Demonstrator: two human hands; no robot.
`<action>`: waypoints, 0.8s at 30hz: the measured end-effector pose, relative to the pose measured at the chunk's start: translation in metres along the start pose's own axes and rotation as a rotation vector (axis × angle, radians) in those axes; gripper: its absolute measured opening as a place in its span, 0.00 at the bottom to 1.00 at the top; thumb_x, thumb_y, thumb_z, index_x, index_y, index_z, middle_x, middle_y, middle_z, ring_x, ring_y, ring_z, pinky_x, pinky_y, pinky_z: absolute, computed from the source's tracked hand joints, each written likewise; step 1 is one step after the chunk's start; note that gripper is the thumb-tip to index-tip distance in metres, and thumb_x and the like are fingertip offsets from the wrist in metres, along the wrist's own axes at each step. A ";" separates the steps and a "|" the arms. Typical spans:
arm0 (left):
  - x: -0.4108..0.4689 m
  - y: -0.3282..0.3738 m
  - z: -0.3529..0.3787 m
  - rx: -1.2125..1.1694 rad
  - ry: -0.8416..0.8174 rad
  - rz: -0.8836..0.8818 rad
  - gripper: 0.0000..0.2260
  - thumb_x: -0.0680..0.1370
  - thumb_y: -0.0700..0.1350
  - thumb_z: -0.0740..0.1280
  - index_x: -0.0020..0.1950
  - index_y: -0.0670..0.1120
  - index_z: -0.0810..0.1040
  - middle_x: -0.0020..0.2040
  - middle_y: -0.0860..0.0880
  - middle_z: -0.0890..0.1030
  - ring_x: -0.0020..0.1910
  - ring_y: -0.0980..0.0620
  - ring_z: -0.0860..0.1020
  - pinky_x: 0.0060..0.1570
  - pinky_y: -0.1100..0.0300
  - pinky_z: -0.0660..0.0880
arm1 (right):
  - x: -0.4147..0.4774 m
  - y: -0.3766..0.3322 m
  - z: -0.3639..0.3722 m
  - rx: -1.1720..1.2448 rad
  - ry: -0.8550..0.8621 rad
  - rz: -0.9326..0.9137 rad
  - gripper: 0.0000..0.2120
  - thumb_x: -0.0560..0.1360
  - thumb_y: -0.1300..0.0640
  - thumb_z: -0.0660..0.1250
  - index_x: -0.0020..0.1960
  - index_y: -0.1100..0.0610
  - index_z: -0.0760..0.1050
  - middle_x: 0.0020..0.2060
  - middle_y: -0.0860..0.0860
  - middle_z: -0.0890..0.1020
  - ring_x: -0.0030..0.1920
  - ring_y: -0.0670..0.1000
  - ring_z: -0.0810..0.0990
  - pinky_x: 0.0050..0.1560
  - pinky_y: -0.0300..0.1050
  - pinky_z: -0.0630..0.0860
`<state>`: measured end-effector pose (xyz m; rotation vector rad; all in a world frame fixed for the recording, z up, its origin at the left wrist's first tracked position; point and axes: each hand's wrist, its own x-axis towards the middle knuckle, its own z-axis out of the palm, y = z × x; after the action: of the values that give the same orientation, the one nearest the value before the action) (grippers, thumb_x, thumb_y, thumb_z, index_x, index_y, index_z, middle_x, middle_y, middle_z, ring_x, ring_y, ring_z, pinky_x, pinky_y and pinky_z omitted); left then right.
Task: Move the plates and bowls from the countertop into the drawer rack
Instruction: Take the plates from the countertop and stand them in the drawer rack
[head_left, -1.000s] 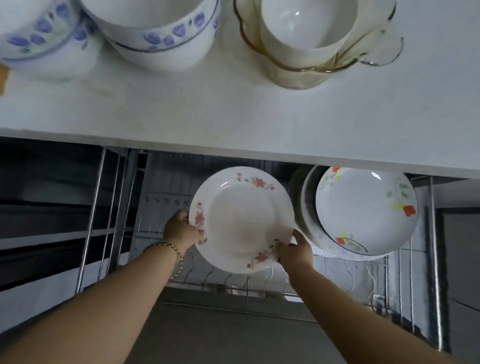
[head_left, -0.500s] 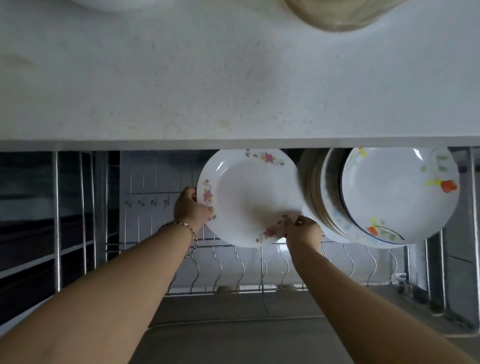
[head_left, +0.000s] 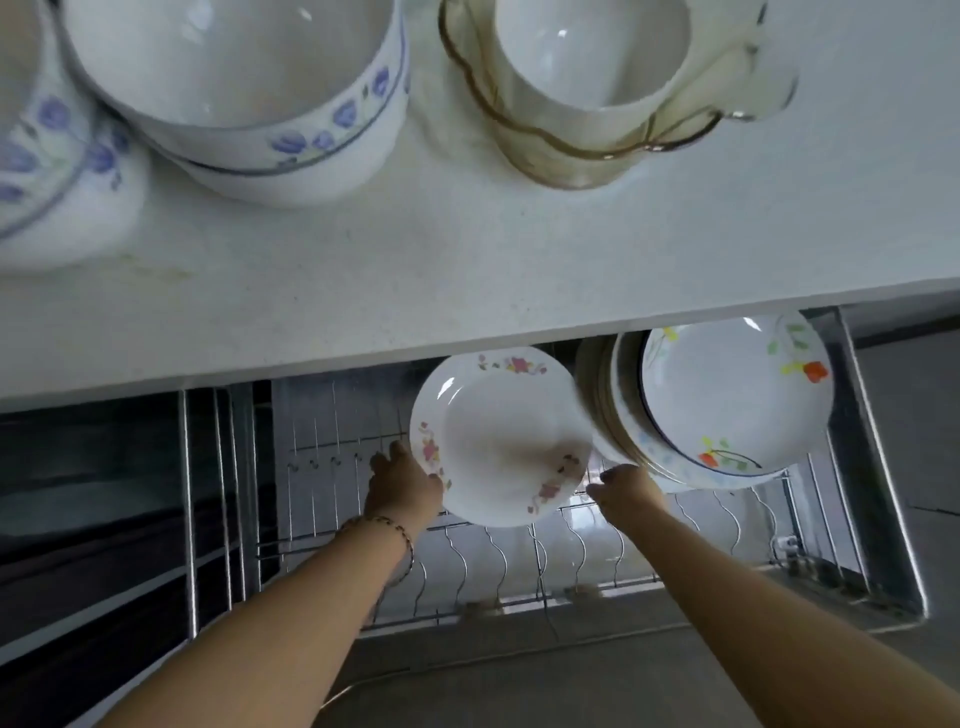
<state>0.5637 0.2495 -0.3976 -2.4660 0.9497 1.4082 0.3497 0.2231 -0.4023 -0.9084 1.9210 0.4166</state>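
Left hand (head_left: 402, 480) grips plate (head_left: 498, 436); right fingers (head_left: 608, 480) perhaps touch it.

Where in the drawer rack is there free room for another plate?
Free: the drawer rack wires left of the pink-flowered plate, up to the rack's left posts. Crowded: the right end, where the stacked plates fill the slots close beside that plate.

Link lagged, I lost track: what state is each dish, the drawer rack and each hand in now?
drawer rack, pulled out.
pink-flower plate, on edge above the rack, held.
left hand, grips its left rim.
right hand, at its lower right rim, grip unclear.
orange-flower plate, racked on edge, front of a row.
blue-flower bowl stack, upright on the countertop.
white bowl, upright inside the amber glass bowl.
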 end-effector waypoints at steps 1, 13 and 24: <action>-0.010 0.002 -0.005 0.030 -0.044 0.051 0.20 0.77 0.41 0.61 0.68 0.39 0.67 0.68 0.39 0.70 0.63 0.40 0.74 0.61 0.52 0.74 | -0.007 0.003 -0.006 -0.044 -0.031 -0.013 0.12 0.74 0.61 0.61 0.32 0.57 0.69 0.32 0.54 0.74 0.42 0.56 0.73 0.31 0.36 0.65; -0.200 0.197 -0.068 0.342 -0.107 0.573 0.15 0.76 0.38 0.58 0.30 0.48 0.66 0.43 0.39 0.77 0.49 0.39 0.78 0.46 0.57 0.72 | -0.144 0.043 -0.215 -0.094 0.075 -0.310 0.16 0.77 0.57 0.62 0.62 0.60 0.75 0.58 0.57 0.81 0.56 0.55 0.80 0.53 0.40 0.74; -0.340 0.415 0.060 0.288 -0.094 0.742 0.06 0.76 0.38 0.60 0.43 0.44 0.75 0.39 0.46 0.77 0.43 0.48 0.75 0.41 0.63 0.70 | -0.151 0.207 -0.461 -0.211 0.366 -0.382 0.16 0.76 0.59 0.59 0.58 0.65 0.76 0.58 0.59 0.80 0.60 0.57 0.77 0.60 0.47 0.74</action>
<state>0.1536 0.1005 -0.0796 -1.8841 2.0072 1.3944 -0.0412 0.1419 -0.0573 -1.5455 1.9871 0.2371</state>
